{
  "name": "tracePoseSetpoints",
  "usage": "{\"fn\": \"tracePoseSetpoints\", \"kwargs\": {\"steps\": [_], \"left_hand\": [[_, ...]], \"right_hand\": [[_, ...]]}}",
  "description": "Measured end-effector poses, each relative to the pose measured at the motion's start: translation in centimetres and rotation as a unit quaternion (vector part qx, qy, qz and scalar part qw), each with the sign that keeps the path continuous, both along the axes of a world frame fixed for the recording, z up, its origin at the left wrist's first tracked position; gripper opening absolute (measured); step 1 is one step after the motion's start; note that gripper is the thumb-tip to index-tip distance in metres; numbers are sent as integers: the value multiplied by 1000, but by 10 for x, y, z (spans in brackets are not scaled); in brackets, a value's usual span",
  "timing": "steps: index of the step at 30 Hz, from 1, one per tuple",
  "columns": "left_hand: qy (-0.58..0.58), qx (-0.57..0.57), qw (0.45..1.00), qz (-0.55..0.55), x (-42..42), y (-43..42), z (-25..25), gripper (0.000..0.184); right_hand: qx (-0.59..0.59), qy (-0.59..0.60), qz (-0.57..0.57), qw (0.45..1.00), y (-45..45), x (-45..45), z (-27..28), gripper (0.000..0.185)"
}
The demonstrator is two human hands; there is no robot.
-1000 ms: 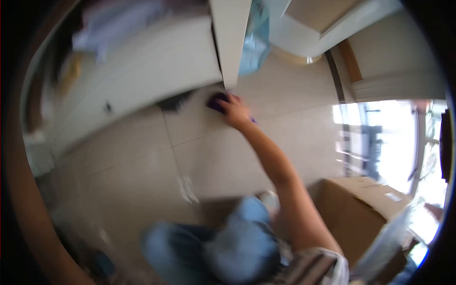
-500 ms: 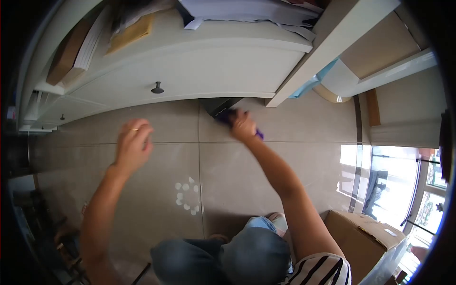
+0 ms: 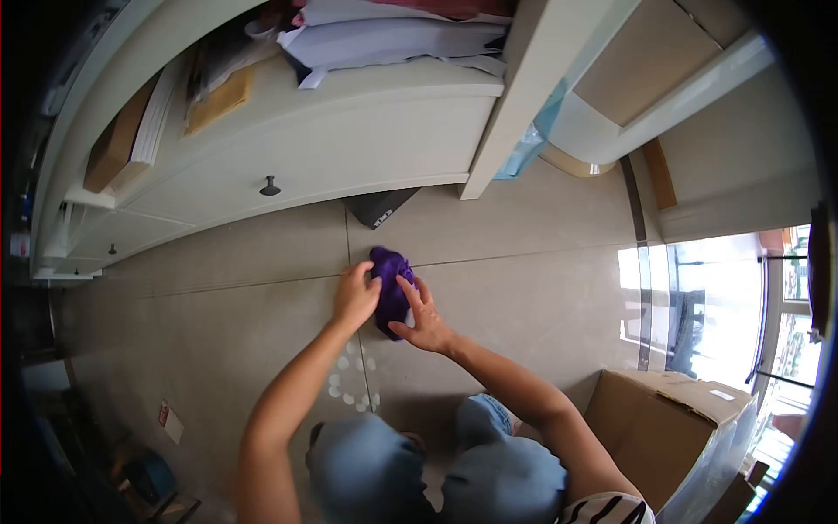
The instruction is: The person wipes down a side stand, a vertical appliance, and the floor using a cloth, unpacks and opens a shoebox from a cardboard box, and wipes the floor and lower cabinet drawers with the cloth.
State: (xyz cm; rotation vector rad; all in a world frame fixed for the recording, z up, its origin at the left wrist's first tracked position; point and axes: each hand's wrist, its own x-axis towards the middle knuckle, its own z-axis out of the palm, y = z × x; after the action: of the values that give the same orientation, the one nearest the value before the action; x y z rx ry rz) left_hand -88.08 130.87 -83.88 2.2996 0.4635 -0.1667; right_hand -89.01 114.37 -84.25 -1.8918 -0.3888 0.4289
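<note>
A shiny purple cloth bundle (image 3: pixel 390 306) is between my two hands, over the tiled floor. From its left side my left hand (image 3: pixel 356 297) grips it with curled fingers. On the other side my right hand (image 3: pixel 425 321) holds it, thumb and fingers pressed against the cloth. A small white patch shows beside my right thumb; what it is I cannot make out. Just beyond the bundle, a dark box (image 3: pixel 381 208) sticks out from under the white cabinet drawer (image 3: pixel 332 148).
Papers (image 3: pixel 393 44) and a yellow envelope (image 3: pixel 218 100) lie on the cabinet shelf. To the right stand a cabinet leg (image 3: pixel 497 131) and a light blue bag (image 3: pixel 528 144). A cardboard box (image 3: pixel 650 428) is near my right elbow. Pale round marks (image 3: pixel 349 384) dot the floor.
My right hand has drawn the purple cloth bundle back from the dark box toward me. My left hand has moved right and now grips the bundle too.
</note>
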Motion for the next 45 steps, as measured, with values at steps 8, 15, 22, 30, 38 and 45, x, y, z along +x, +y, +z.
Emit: {"fn": "tracePoseSetpoints", "kwargs": {"steps": [8, 15, 22, 30, 38, 45], "left_hand": [[131, 273, 952, -32, 47, -67, -63, 50], [19, 342, 926, -157, 136, -73, -67, 45], [2, 428, 865, -263, 128, -43, -80, 26], [56, 355, 914, -189, 133, -49, -77, 24], [-60, 368, 886, -278, 137, -91, -81, 40], [-69, 113, 964, -229, 84, -122, -62, 37]], "right_hand": [[-149, 138, -29, 979, -163, -57, 49, 37], [-173, 186, -176, 951, -226, -86, 50, 25], [-127, 152, -243, 950, -223, -51, 46, 25], [-116, 165, -249, 947, -224, -49, 38, 22], [-78, 167, -209, 960, -201, -47, 47, 20], [-63, 184, -188, 963, -199, -56, 40, 18]]}}
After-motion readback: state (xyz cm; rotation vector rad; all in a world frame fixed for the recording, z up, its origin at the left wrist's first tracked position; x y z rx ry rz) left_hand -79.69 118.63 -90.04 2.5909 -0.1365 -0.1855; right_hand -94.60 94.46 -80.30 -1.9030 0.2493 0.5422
